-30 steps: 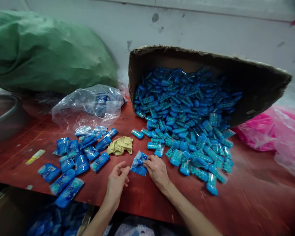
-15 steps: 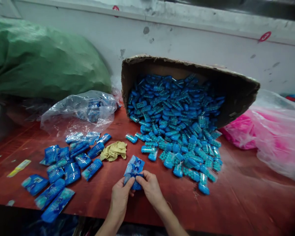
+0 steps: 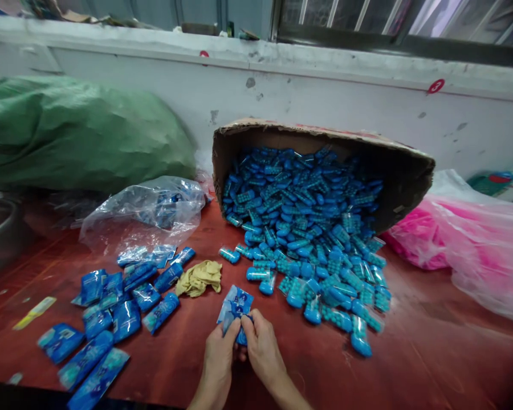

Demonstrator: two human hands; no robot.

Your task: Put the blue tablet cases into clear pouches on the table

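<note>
The left hand [image 3: 218, 348] is grasping the near left part of a flat blue packet [image 3: 238, 300]; the right hand [image 3: 261, 346] is grasping the near right part; the thumbs [image 3: 232, 331] are lying side by side on top, while the curled fingers are hiding most of the near end. The packet is occupying the near middle of the scene, over the red table [image 3: 325, 367], its printed far end facing up; whether it is touching the table cannot be told.

Step in hand, as judged: both hands are working the near edge of the packet; whether they are parting the film or folding it cannot be told. The next move, as judged, is calling for a firm pinch on both sides and even thumb pressure; uneven pressure could be creasing the thin film or letting it slip.

Layout: filled blue packets [image 3: 126, 320] are lying in a loose cluster to the left; a crumpled yellowish piece [image 3: 199, 278] is lying beyond the held packet, to its left; a cardboard box [image 3: 404, 185] is resting on its side to the far right; blue capsule-shaped packs [image 3: 301, 228] are lying inside it and before its mouth.
</note>
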